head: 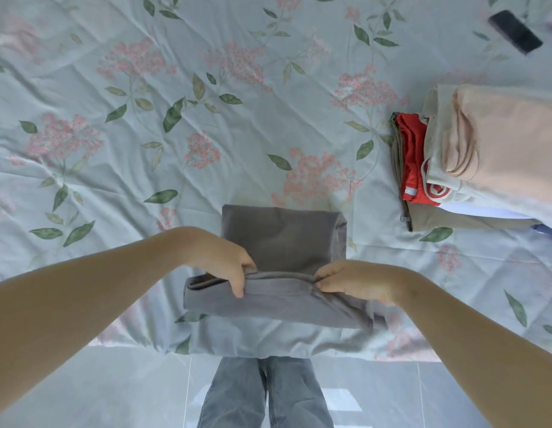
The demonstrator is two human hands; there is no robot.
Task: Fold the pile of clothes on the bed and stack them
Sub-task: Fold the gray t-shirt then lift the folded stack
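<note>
A grey garment (281,236) lies partly folded near the front edge of the bed (145,118), which has a pale floral sheet. Its near part is lifted and doubled over. My left hand (228,264) pinches the raised fold at its left side, fingers curled over the cloth. My right hand (349,281) pinches the same fold at its right side. At the right of the bed sits a stack of folded clothes (484,156), with a peach piece on top and red and olive pieces showing underneath.
A dark phone-like object (515,31) lies at the far right corner of the bed. The bed's front edge runs just below the grey garment, with a tiled floor (114,390) and the person's jeans-clad legs (265,393) beneath.
</note>
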